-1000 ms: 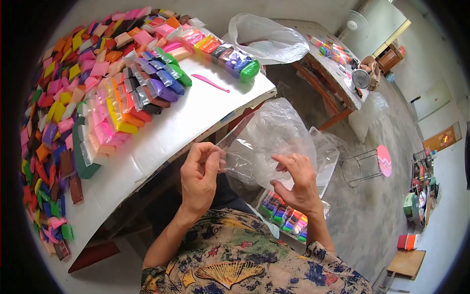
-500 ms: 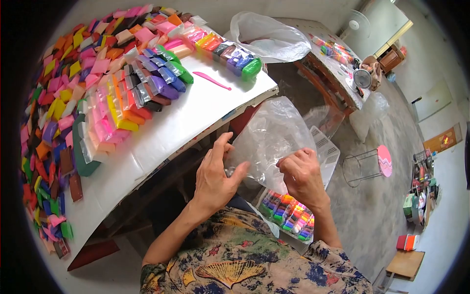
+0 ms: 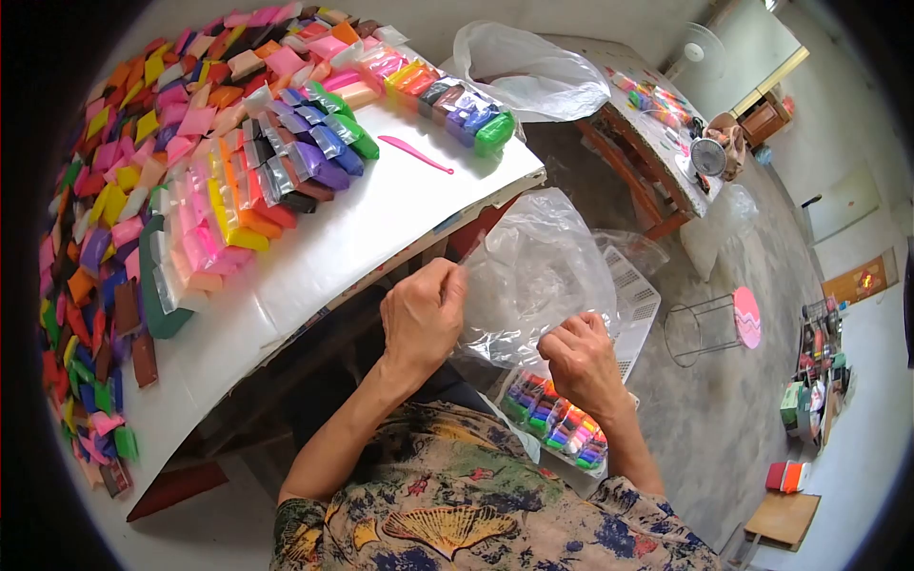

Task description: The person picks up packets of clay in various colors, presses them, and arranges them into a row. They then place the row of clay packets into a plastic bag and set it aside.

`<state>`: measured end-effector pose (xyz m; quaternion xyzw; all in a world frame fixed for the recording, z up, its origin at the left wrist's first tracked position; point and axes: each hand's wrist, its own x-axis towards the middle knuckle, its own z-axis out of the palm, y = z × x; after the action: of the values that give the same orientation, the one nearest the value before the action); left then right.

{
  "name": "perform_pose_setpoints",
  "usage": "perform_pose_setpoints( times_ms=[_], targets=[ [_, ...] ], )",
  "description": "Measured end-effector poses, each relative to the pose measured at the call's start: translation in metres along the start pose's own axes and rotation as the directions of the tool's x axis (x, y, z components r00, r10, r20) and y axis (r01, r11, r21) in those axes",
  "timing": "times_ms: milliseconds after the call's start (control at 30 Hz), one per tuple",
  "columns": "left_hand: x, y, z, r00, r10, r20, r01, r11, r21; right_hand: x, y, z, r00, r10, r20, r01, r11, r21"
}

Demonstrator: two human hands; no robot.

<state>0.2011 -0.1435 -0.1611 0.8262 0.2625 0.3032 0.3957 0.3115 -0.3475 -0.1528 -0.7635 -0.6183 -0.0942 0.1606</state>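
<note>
A large clear plastic bag [image 3: 543, 252] hangs in front of me, beyond the table's near edge. My left hand [image 3: 419, 319] is closed at the bag's left side, thumb pressed against the fingers on its edge. On the near right side my right hand [image 3: 581, 357] makes a fist around the plastic; the fingertips are turned out of sight. Below the bag, near my lap, sits a pack of small colourful packets [image 3: 552, 419] in several rows. A white perforated basket [image 3: 636, 309] shows partly behind the bag.
The white table [image 3: 286, 295] at left bears a big heap of colourful wrapped packets [image 3: 114, 209], sorted rows [image 3: 314, 162] and a pink plastic knife [image 3: 416, 154]. Another plastic bag [image 3: 528, 76] lies by the back table [image 3: 628, 67]. A pink-topped stool [image 3: 746, 318] stands at right.
My left hand has gone from spread fingers to closed on the bag's edge. The right hand has moved slightly down, and the bag's mouth looks wider.
</note>
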Motion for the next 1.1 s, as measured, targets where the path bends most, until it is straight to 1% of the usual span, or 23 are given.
perform_pose_setpoints(
  times_ms=[67,133,233,267,333,367,433,467,533,633,733,933,1033,1100],
  targets=[
    [0.001,-0.005,-0.003,0.997,-0.075,0.013,0.075,0.997,-0.001,-0.008,0.005,0.004,1.000,0.023,0.018,-0.024,0.999,0.035],
    [0.003,-0.009,-0.006,0.986,-0.158,0.047,0.159,0.987,-0.025,-0.015,0.012,0.007,0.999,0.051,-0.008,-0.051,0.997,0.052],
    [-0.001,-0.012,-0.007,0.971,-0.219,0.091,0.220,0.975,-0.005,-0.021,0.019,0.006,0.996,0.089,-0.019,-0.088,0.994,0.068],
    [-0.003,-0.012,-0.005,0.979,-0.195,0.052,0.196,0.980,-0.021,-0.023,0.020,0.006,0.995,0.101,-0.019,-0.099,0.993,0.070],
    [-0.007,-0.015,0.001,0.989,-0.147,-0.027,0.145,0.988,-0.051,-0.023,0.019,0.006,0.998,0.070,-0.007,-0.070,0.996,0.047],
    [-0.008,-0.015,0.004,0.994,-0.053,-0.091,0.052,0.999,-0.014,-0.023,0.019,0.005,0.999,0.053,0.000,-0.053,0.998,0.035],
    [-0.006,-0.015,0.008,0.967,0.140,-0.213,-0.127,0.989,0.075,-0.020,0.016,0.004,1.000,0.026,0.012,-0.026,0.999,-0.032],
    [-0.005,-0.014,0.006,0.974,0.149,-0.173,-0.134,0.987,0.093,-0.019,0.014,0.004,1.000,0.012,0.018,-0.011,0.998,-0.065],
    [-0.003,-0.012,0.000,0.982,0.166,-0.090,-0.154,0.980,0.128,-0.019,0.012,0.007,0.999,0.003,0.037,-0.001,0.998,-0.068],
    [-0.003,-0.011,-0.005,0.982,0.186,-0.037,-0.181,0.978,0.099,-0.022,0.011,0.013,0.997,0.011,0.073,-0.007,0.998,-0.056],
    [-0.004,-0.013,-0.006,0.991,0.121,-0.050,-0.116,0.988,0.102,-0.024,0.010,0.017,0.997,0.023,0.077,-0.021,0.999,-0.031],
    [-0.010,-0.013,-0.008,0.995,-0.076,-0.072,0.083,0.991,0.107,-0.030,0.017,0.028,0.997,0.073,0.030,-0.075,0.996,0.053],
    [-0.011,-0.017,-0.008,0.988,-0.106,-0.112,0.118,0.987,0.107,-0.032,0.019,0.027,0.994,0.107,0.024,-0.108,0.992,0.070],
    [-0.010,-0.015,-0.012,0.985,-0.158,-0.071,0.164,0.981,0.099,-0.034,0.019,0.026,0.992,0.123,0.038,-0.125,0.991,0.056]
  ],
)
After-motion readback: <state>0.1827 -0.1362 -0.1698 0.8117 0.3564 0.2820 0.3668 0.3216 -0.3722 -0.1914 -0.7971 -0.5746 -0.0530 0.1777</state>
